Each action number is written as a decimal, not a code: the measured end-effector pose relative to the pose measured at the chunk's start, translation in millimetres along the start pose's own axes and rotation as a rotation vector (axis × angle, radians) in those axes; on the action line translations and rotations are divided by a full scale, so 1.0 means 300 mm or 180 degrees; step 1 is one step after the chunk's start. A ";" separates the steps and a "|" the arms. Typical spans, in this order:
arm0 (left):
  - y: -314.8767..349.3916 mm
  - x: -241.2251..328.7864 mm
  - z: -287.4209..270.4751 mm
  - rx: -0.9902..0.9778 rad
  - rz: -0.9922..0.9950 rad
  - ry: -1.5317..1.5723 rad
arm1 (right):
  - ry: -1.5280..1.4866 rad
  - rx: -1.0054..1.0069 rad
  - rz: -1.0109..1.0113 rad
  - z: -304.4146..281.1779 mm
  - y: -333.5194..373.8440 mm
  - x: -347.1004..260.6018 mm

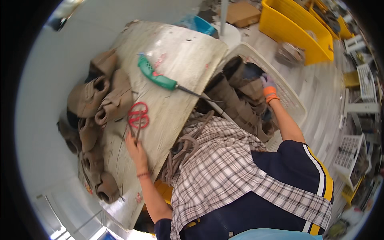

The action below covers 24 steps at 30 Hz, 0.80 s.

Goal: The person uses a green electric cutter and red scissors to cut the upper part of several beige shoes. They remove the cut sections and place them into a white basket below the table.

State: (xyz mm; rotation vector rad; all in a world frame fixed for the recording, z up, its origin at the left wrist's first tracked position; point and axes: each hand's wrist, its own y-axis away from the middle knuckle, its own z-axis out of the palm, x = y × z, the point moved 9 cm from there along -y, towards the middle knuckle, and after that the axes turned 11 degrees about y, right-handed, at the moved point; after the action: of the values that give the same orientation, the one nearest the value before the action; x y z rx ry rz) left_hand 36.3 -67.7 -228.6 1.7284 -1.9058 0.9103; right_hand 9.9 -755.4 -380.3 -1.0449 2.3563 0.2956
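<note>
My left hand (137, 154) lies on the worn tabletop, fingers closed at the blades of red-handled scissors (139, 116). My right hand (269, 85), in a purple glove with an orange cuff, reaches into a cream plastic crate (294, 96). Its fingers are bent at the edge of a brown piece (253, 90), one of several stacked there that look like shoe uppers; the fingertips are partly hidden. More brown tube-shaped uppers (116, 94) are heaped along the table's left edge. A green-handled tool with a dark shaft (160, 81) lies across the table, beyond the scissors.
Brown straps (182, 150) hang in a bundle between the table (192, 48) and my checked apron. Beyond the crate stand a yellow bin (298, 24), a wrapped bundle (290, 54) and a cardboard box (242, 14). A blue basin (204, 26) sits past the table's far edge.
</note>
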 end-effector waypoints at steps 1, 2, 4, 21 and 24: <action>0.038 0.034 -0.006 -0.0152 -0.0159 0.0261 | 0.0124 -0.0623 0.0663 -0.011 0.056 0.126; 0.081 0.037 -0.017 -0.0310 -0.0462 0.0259 | 0.0377 -0.0772 0.0905 -0.006 0.098 0.273; 0.218 0.133 -0.037 -0.0353 -0.0070 0.0098 | 0.0883 -0.1024 0.0929 0.066 0.142 0.395; 0.705 0.038 -0.067 -0.1698 -0.1823 -0.0610 | 0.2196 -0.3540 0.0239 0.311 0.832 0.446; 0.519 0.129 -0.077 -0.1329 -0.1391 -0.0409 | 0.1516 -0.2995 0.0540 0.321 0.873 0.505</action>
State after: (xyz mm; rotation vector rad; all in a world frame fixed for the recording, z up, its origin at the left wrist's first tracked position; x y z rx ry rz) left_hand -125.2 -76.5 -215.8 1.8554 -1.5492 0.2261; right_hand -229.6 -633.7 -549.3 -1.4234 2.7696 1.4622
